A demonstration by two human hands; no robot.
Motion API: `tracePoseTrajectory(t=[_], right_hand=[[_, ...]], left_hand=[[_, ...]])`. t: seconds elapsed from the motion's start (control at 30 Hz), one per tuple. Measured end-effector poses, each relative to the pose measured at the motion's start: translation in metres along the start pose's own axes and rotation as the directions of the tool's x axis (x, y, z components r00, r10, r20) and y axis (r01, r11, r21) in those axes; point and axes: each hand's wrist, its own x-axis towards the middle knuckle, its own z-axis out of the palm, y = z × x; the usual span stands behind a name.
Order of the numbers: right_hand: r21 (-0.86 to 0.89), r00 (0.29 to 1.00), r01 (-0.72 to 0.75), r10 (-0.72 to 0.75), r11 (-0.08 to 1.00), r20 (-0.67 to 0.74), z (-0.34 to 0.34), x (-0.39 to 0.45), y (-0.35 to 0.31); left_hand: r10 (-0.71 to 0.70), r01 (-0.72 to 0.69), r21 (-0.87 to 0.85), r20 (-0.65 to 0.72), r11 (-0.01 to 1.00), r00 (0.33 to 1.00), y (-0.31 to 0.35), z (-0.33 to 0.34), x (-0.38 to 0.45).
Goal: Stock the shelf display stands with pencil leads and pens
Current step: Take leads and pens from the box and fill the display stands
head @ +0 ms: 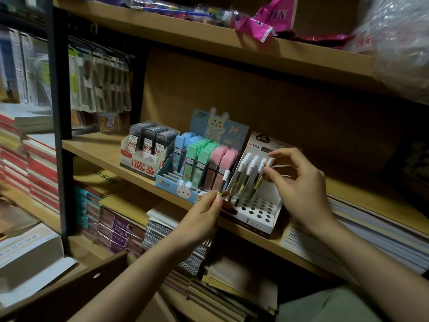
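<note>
A white pen stand [262, 211] with round holes sits on the middle shelf, holding several white-capped pens [248, 173] in its back rows. My right hand [299, 182] pinches the cap end of one pen [267, 167] standing at the right of that group. My left hand [204, 210] pinches another white-capped pen [224, 180] by its lower end, upright, just left of the stand. Beside it stand a blue bunny display [185, 189] of pastel lead cases and a white box [139, 159] of dark lead cases.
The wooden shelf [97, 147] has bare board left of the boxes and stacked paper [383, 233] at right. Notebooks [120, 231] fill the shelf below. Bags [260, 22] lie on the top shelf. A black upright post [59, 89] stands at left.
</note>
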Motion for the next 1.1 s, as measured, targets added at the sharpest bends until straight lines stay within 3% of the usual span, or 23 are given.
tracePoseTrajectory(t=[0.23,0.4,0.67,0.77,0.87,1.0,1.1], right_hand=[[0.009,1.0,-0.014,0.014,1.0,0.014,0.005,-0.002,0.001],[-0.158,0.998,-0.061,0.056,0.986,-0.035,0.009,0.008,0.005],[-0.154,0.997,-0.068,0.073,0.986,0.026,0.019,0.003,0.007],[-0.172,0.997,-0.072,0.069,0.982,-0.019,0.016,0.002,0.003],[-0.064,0.997,-0.033,0.028,0.997,-0.077,0.011,-0.005,-0.008],[0.106,0.993,-0.075,0.064,0.992,0.103,0.014,-0.016,-0.023],[0.135,0.99,-0.077,0.059,0.988,0.13,0.019,-0.02,-0.028]], left_hand=[[0.106,-0.105,0.114,0.003,0.988,0.994,-0.006,0.0,0.003],[0.08,-0.08,0.115,0.004,0.99,0.997,-0.007,-0.001,0.003],[0.048,-0.046,0.123,-0.015,0.991,0.999,-0.005,-0.001,0.002],[0.044,-0.043,0.058,-0.014,0.997,0.999,-0.001,-0.001,0.001],[0.096,-0.093,-0.044,0.049,0.995,0.994,0.001,0.001,-0.001],[0.181,-0.177,-0.048,0.11,0.983,0.977,0.003,0.006,-0.001],[0.21,-0.204,-0.052,0.143,0.978,0.967,0.005,0.009,-0.001]])
